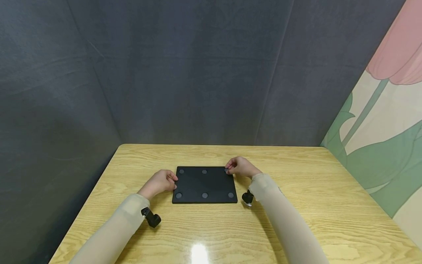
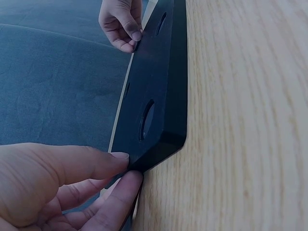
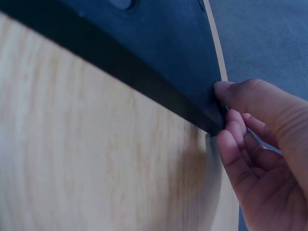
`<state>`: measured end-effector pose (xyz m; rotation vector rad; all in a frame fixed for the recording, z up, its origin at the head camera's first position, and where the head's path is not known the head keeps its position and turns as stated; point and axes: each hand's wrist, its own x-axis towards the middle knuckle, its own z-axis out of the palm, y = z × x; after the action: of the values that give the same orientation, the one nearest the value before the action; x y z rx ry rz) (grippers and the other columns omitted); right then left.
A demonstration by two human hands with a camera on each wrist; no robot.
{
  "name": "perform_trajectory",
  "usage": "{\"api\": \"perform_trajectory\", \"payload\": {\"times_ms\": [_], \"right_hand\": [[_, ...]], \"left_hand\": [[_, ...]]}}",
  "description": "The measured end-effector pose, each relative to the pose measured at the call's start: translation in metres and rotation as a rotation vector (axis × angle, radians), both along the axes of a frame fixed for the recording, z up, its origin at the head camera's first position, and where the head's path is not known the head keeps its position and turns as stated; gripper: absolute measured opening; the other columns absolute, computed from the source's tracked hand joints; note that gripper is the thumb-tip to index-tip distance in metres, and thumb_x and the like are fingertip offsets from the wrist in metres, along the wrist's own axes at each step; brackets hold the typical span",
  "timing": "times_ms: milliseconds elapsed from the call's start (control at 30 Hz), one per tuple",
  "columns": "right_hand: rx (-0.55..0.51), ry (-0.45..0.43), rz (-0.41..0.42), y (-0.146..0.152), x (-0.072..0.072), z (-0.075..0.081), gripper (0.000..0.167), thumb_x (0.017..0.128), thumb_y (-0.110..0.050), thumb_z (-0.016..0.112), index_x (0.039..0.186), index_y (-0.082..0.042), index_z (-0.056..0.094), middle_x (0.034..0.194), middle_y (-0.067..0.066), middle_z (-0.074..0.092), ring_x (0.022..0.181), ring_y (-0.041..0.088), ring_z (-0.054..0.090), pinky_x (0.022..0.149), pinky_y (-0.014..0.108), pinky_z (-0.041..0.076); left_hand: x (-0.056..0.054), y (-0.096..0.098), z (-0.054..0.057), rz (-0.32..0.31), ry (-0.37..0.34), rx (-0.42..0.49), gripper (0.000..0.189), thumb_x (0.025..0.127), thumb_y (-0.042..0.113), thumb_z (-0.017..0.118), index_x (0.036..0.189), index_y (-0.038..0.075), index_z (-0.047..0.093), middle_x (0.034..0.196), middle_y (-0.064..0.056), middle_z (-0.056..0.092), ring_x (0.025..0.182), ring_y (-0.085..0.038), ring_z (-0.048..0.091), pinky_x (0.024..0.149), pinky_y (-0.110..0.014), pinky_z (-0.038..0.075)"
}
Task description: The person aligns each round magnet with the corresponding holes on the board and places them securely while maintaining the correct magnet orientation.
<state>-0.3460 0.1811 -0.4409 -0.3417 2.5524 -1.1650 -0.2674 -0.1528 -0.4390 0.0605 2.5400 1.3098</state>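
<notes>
A flat black rectangular board (image 1: 204,185) with several round grey spots lies on the wooden table. In the left wrist view, two of the spots look like round recesses. My left hand (image 1: 163,181) pinches the board's left edge, its thumb (image 2: 113,163) on the upper side and a finger against the side face. At the far right corner, my right hand (image 1: 243,167) grips the board between thumb (image 3: 236,91) and fingers. That thumb tip lies at the corner spot and partly covers it. Whether anything small sits under it cannot be made out.
The light wood table (image 1: 296,190) extends around the board on all sides. A dark grey curtain (image 1: 197,73) hangs behind it and along the left. On the right stands a wall with a painted flower (image 1: 395,69). Each wrist carries a small black camera (image 1: 152,217).
</notes>
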Motion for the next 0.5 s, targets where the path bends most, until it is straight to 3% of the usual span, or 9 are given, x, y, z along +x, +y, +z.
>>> {"api": "perform_trajectory", "payload": {"times_ms": [500], "right_hand": [[0.007, 0.013, 0.01, 0.0006, 0.0004, 0.0007, 0.015, 0.085, -0.002, 0.071, 0.099, 0.0, 0.067, 0.092, 0.007, 0.065, 0.079, 0.014, 0.058, 0.073, 0.024, 0.048]], "left_hand": [[-0.0008, 0.0003, -0.0006, 0.009, -0.005, -0.004, 0.023, 0.078, -0.005, 0.068, 0.101, 0.0, 0.065, 0.082, -0.01, 0.059, 0.069, -0.018, 0.055, 0.062, -0.027, 0.045]]}}
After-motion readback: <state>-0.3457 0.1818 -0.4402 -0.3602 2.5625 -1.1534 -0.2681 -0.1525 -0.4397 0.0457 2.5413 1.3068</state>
